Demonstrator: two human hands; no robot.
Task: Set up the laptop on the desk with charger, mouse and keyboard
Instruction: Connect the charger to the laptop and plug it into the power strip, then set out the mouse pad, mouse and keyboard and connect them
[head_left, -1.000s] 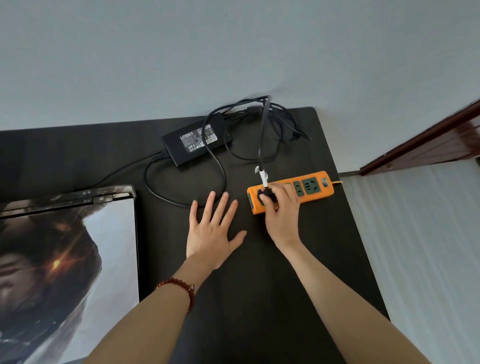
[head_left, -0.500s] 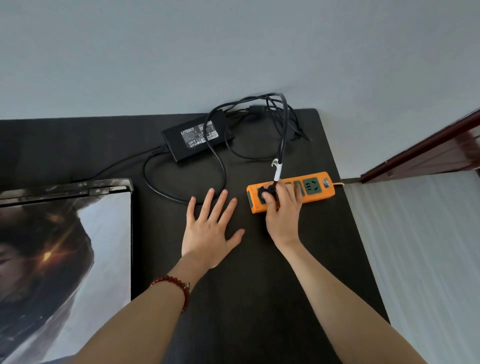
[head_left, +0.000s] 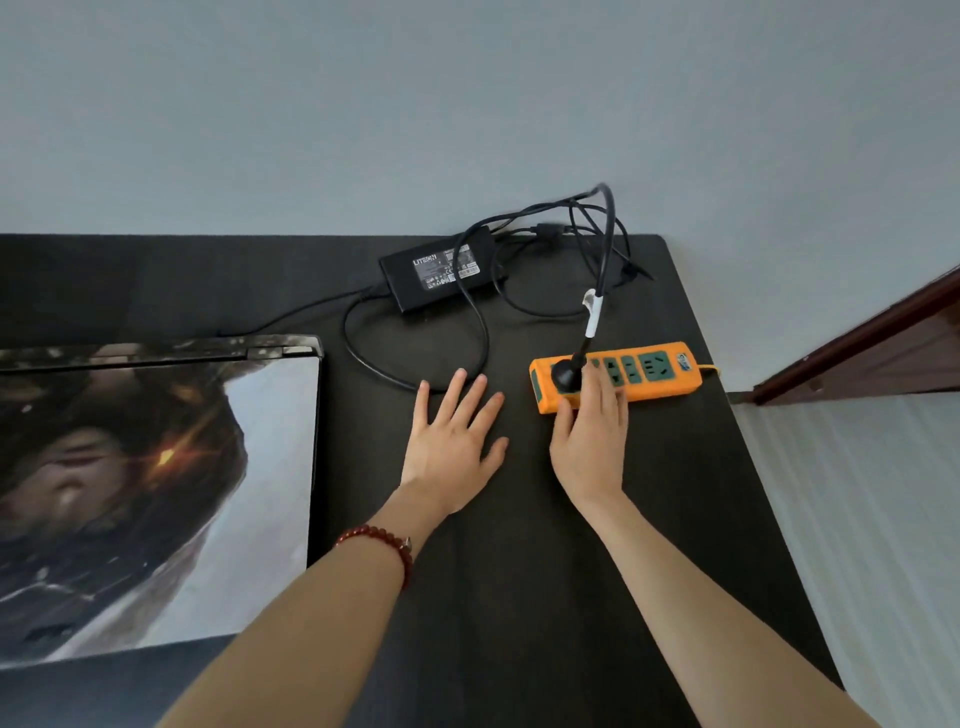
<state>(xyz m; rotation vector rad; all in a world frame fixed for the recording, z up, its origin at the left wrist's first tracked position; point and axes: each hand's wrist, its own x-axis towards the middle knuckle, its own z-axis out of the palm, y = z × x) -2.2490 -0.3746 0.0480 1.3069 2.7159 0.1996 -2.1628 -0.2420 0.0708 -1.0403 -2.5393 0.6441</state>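
Plug now sits seated in the leftmost socket of the orange power strip; half a second ago the right hand was still pinching it down, and a second ago the plug was only being lined up. The right hand has since let go: fingers straight and close together, laid over the strip just right of the plug, thumb along the strip's near edge, gripping nothing. Left hand unchanged, flat on the desk with fingers spread, just left of the strip. Cable rises from the plug, arcs back to the tangle at the desk's far edge and joins the charger brick, which lies well behind the hands. A thinner lead runs from the brick toward the closed laptop at left; whether it is plugged into the laptop cannot be told. Judgement: mains side of the charger looks done; mouse and keyboard not in view, lid not yet opened
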